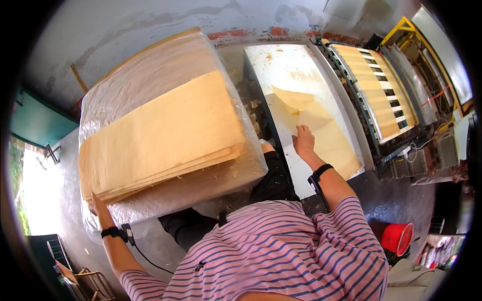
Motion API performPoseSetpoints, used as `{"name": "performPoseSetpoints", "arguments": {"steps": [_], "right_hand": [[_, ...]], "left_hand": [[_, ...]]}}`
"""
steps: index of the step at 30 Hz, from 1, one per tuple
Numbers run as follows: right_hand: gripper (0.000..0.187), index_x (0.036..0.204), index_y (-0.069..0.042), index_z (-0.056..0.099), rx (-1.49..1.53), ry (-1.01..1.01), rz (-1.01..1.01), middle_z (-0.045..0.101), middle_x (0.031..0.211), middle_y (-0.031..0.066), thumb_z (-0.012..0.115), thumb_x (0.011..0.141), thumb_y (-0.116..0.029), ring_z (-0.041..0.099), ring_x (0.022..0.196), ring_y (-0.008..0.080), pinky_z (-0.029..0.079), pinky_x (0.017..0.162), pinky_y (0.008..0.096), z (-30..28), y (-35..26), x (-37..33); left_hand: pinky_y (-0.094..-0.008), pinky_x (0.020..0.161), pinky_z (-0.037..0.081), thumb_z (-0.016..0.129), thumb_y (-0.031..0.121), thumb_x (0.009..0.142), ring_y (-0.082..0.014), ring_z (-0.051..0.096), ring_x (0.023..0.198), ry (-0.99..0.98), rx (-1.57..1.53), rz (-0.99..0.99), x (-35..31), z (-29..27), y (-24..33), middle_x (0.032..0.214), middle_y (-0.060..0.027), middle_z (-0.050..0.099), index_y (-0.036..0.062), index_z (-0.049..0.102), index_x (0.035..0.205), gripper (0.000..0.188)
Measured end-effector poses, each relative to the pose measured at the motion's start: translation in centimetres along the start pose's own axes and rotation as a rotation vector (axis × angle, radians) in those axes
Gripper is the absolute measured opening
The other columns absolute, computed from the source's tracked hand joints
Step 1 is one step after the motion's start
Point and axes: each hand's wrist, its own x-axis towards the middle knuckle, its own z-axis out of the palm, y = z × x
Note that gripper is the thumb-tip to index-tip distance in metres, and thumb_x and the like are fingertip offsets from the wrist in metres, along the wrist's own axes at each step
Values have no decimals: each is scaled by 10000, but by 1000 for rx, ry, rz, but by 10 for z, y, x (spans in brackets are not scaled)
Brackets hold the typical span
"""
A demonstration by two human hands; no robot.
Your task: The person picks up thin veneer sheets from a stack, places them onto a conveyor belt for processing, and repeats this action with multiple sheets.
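Note:
A stack of long, thin wood veneer sheets [165, 130] lies on a large plastic-wrapped block [150, 83] to my left. My left hand [97, 204] is at the stack's near left corner, its fingers closed round the sheet edges. On the right, my right hand [304, 142] reaches over a white-topped table [281, 62]. Its fingers are pinched at the edge of a thin, pale veneer piece [311, 118], partly curled up at its far left. More pale veneer [339, 150] lies beside the hand, toward the table's near right. The fingertips are small and partly hidden.
Beyond the table on the right stands a machine bed [376, 90] carrying veneer strips, with a yellow frame [409, 30] behind it. A red bucket [397, 238] is on the floor at lower right. A green panel [45, 118] stands at far left, and a wall rises behind.

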Motion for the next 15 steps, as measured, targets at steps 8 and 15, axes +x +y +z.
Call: {"name": "performPoseSetpoints", "arguments": {"steps": [8, 15], "right_hand": [[243, 946, -67, 567, -507, -176, 45, 567, 944, 102, 524, 718, -136, 507, 951, 253, 357, 784, 483, 24, -1, 119], [140, 786, -64, 616, -393, -318, 143, 603, 837, 136, 510, 714, -123, 591, 775, 274, 475, 611, 411, -5, 42, 136]], "left_hand": [[-327, 728, 401, 384, 215, 830, -196, 467, 879, 154, 319, 173, -138, 130, 7, 967, -89, 493, 45, 327, 1200, 411], [-259, 654, 444, 556, 149, 772, -149, 508, 875, -19, 501, 230, -294, 269, 9, 980, -65, 511, 34, 457, 1082, 345]]}}
